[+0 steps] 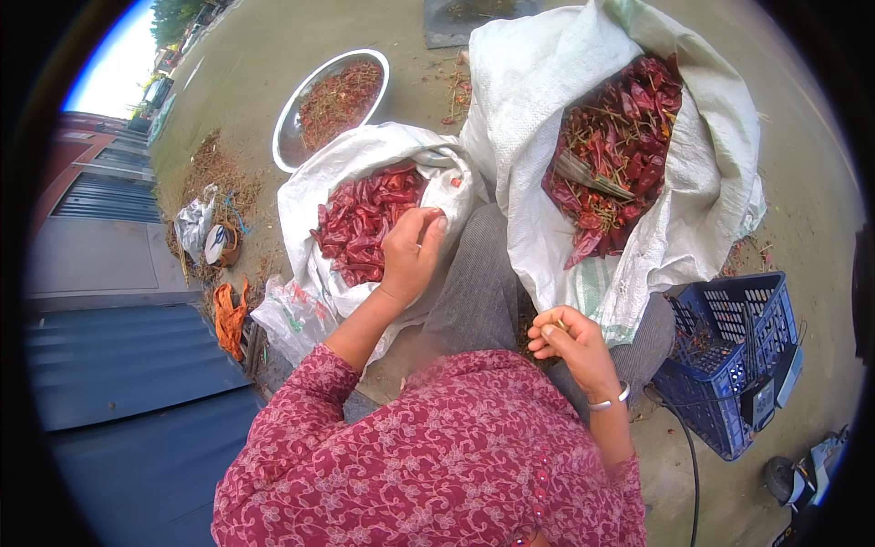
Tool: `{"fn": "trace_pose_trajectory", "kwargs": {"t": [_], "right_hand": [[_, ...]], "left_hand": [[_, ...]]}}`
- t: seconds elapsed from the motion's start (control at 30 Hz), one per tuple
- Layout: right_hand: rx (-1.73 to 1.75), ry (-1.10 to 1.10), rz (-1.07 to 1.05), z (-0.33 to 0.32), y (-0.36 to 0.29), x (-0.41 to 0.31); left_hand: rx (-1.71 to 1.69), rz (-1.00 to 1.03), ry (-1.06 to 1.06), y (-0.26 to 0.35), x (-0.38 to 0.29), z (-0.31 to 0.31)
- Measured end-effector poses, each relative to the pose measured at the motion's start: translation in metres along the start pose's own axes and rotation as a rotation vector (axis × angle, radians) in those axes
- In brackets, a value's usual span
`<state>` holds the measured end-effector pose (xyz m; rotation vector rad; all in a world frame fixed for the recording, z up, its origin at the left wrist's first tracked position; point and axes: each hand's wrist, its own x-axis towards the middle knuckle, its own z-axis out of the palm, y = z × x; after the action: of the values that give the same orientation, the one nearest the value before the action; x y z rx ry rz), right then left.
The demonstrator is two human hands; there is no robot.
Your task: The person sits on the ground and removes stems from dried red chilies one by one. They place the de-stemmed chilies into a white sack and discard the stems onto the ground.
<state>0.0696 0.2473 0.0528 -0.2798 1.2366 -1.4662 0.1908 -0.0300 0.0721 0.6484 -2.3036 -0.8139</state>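
Observation:
My left hand (412, 254) is over the right edge of the smaller white woven sack (304, 205), its thumb and fingers closed around a dark red bit of chili, mostly hidden. Inside that sack lie dried red chili peppers (366, 219). Near my lap, below the larger white woven sack (540, 82), my right hand (574, 349) pinches a small pale stem (560, 324). The larger sack holds dried chilies with stems (639, 116) and a grey-brown wooden-looking piece (591, 176).
A metal basin (277, 140) of chili stems and scraps stands beyond the smaller sack. At right is a blue plastic crate (731, 410) with a dark cable (694, 451). A clear plastic bag (294, 321), an orange cloth (230, 320) and loose debris lie at left.

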Motion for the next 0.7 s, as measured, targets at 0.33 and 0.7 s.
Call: {"fn": "trace_pose_trajectory", "kwargs": {"t": [0.33,0.7], "right_hand": [[-0.648,0.069,-0.060,-0.003,0.065,0.014],[-0.677,0.156,-0.019,-0.012,0.084,0.022]], "left_hand": [[0.523,-0.372,-0.006,-0.207,-0.029,-0.128],[0.847,-0.995,-0.251,-0.330,-0.048,-0.169]]}}
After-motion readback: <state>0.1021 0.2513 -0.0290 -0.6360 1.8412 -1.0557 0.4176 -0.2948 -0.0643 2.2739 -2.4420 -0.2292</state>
